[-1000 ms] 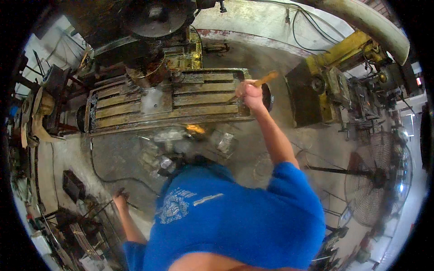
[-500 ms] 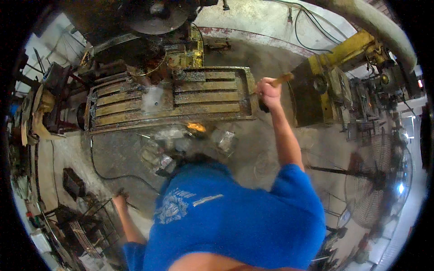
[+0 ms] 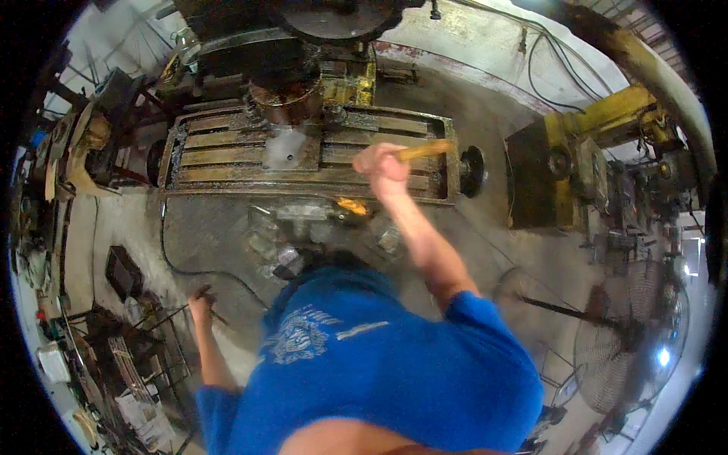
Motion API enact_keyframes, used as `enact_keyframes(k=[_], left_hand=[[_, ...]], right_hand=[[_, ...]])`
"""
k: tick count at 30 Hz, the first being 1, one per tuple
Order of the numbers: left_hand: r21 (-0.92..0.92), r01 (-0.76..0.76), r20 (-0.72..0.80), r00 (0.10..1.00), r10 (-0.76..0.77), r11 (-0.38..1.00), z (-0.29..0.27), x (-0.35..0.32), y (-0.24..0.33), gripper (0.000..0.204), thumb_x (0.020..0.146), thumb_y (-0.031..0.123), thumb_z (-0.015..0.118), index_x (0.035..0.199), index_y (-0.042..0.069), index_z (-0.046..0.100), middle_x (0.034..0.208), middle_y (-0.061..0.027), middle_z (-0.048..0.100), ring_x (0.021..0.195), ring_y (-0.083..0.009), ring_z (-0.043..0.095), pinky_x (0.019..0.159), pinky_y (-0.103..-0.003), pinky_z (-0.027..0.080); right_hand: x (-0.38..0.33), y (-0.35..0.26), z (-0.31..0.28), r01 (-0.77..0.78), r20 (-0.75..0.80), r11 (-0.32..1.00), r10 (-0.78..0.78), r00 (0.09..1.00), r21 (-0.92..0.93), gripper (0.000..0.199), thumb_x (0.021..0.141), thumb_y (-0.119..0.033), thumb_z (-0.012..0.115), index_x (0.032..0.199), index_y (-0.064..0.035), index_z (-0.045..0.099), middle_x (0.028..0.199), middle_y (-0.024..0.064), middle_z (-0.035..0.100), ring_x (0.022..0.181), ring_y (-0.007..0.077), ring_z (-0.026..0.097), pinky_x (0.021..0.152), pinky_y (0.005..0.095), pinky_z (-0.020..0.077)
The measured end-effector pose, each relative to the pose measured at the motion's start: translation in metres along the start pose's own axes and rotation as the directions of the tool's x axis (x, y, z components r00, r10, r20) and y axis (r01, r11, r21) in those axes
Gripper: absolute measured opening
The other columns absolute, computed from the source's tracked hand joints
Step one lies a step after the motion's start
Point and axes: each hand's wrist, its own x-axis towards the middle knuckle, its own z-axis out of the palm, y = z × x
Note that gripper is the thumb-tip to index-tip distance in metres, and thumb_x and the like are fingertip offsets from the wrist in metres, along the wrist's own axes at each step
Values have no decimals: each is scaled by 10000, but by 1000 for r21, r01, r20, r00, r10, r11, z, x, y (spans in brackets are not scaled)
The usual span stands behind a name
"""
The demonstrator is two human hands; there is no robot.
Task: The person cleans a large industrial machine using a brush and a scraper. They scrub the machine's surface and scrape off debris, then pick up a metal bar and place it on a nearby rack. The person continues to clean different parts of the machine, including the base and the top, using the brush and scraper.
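My right hand [image 3: 385, 165] is closed around a tool with a yellow-brown wooden handle [image 3: 426, 150]; its working end is hidden. That hand is over the right half of a slotted machine table [image 3: 364, 189] strewn with metal chips. A pale metal plate [image 3: 284, 154] with a small dark hole lies on the table to the hand's left, below the dark machine head [image 3: 284, 95]. My left hand [image 3: 200, 305] hangs low on the left, beside a dark metal frame. Something dark shows at its fingers, which are too small and dim to read.
A dark handwheel [image 3: 473, 171] juts from the table's right end. Beyond it stands a yellow and dark machine [image 3: 542, 171]. A large fan [image 3: 629, 341] is at right. An orange item [image 3: 351, 205] lies at the table's front edge. A black hose [image 3: 171, 258] runs along the floor.
My right hand has moved left with the wooden-handled tool, from the table's right end to over its slots. The view has shifted, and my left hand stays low on the left.
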Motion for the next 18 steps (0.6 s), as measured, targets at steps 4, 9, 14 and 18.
enact_keyframes(k=[4, 9, 14, 18], left_hand=[[-57, -19, -32, 999, 17, 998, -7, -4, -1, 315, 686, -32, 460, 982, -94, 545, 723, -113, 569, 578, -175, 535, 526, -271, 432], [-125, 30, -101, 994, -43, 992, -18, -10, -21, 288, 720, -44, 430, 980, -98, 541, 722, -115, 562, 568, -179, 535, 546, -280, 453], [-77, 95, -109, 989, -103, 992, -11, -20, -29, 306, 713, -66, 384, 966, -87, 554, 586, -77, 512, 479, -149, 470, 584, -293, 480], [-61, 76, -86, 993, -81, 995, -12, -17, -22, 260, 715, -73, 428, 927, -78, 578, 627, -87, 530, 554, -150, 521, 564, -288, 458]], right_hand=[[1, 46, 25, -29, 114, 995, 17, 993, 100, 245, 704, -120, 580, 532, -32, 429, 482, 57, 399, 457, 177, 388, 464, 325, 347], [-3, 50, 9, -96, 327, 968, 170, 930, -232, 301, 682, -166, 521, 471, -25, 360, 478, 45, 393, 465, 163, 377, 490, 295, 352], [-8, -33, -23, -57, 458, 842, 347, 818, -536, 465, 776, -306, 530, 480, -30, 300, 469, 49, 331, 476, 178, 327, 467, 316, 291], [-6, -67, -13, -26, 392, 632, 512, 765, -775, 450, 736, -274, 579, 463, -35, 313, 452, 41, 339, 448, 173, 327, 457, 308, 305]])
